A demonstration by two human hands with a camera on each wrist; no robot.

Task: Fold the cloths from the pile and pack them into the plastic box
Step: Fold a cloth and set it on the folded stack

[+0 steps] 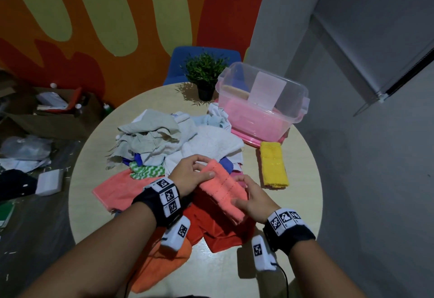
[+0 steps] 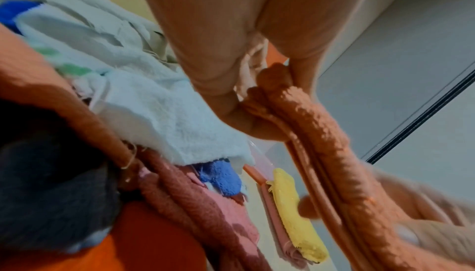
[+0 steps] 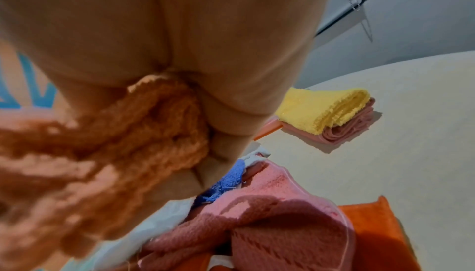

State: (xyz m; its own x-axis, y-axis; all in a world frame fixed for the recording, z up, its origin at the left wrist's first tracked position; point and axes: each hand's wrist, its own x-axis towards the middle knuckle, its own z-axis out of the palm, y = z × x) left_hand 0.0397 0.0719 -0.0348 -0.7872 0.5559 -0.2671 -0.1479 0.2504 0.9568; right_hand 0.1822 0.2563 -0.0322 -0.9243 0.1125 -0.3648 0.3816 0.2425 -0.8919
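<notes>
While the pile [image 1: 169, 142] waits, left hand [image 1: 190, 175] and right hand [image 1: 254, 200] pinch the coral cloth's [image 1: 222, 190] ends, keeping its fold tight.

Folded coral cloth [image 1: 222, 190] — cloth pile [image 1: 164, 138] beside clear-pink plastic box [image 1: 263, 109]

1. Coral cloth [image 1: 220, 193]: thick terry with a nubbly, matt pile and stitched lines running along its length; both hands grip it.
2. Yellow cloth [image 1: 274, 168]: fluffy, matt towelling, folded, with a frayed-looking edge.
3. Box [image 1: 263, 102]: clear, glossy plastic with a pink tint, smooth walls.
4. Tabletop [image 1: 303, 180]: pale, smooth and faintly shiny, with a light sheen near the front edge.
5. Pile [image 1: 169, 142]: white looped towelling, thin grey woven cloth with loose threads, a blue fuzzy piece.
6. Orange cloth [image 1: 159, 267]: soft, matt, fine-napped fabric.
</notes>
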